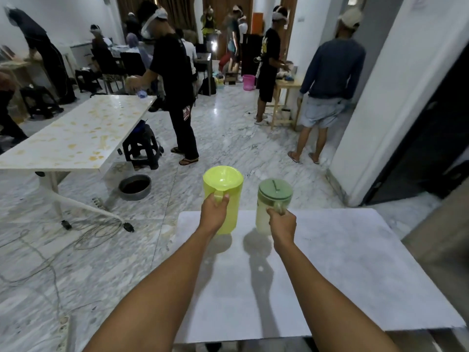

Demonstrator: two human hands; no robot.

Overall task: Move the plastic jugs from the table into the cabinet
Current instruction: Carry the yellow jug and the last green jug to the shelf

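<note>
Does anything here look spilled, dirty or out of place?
Yes. The long white table on the left is covered with yellowish stains. A metal basin sits on the floor beside its leg, and loose cables trail across the floor there.

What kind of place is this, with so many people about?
Probably a large indoor room used as a shared workspace, not a home kitchen. Several plain white tables stand on a marble floor, cables trail across it, and other people work at separate stations wearing headgear.
</note>
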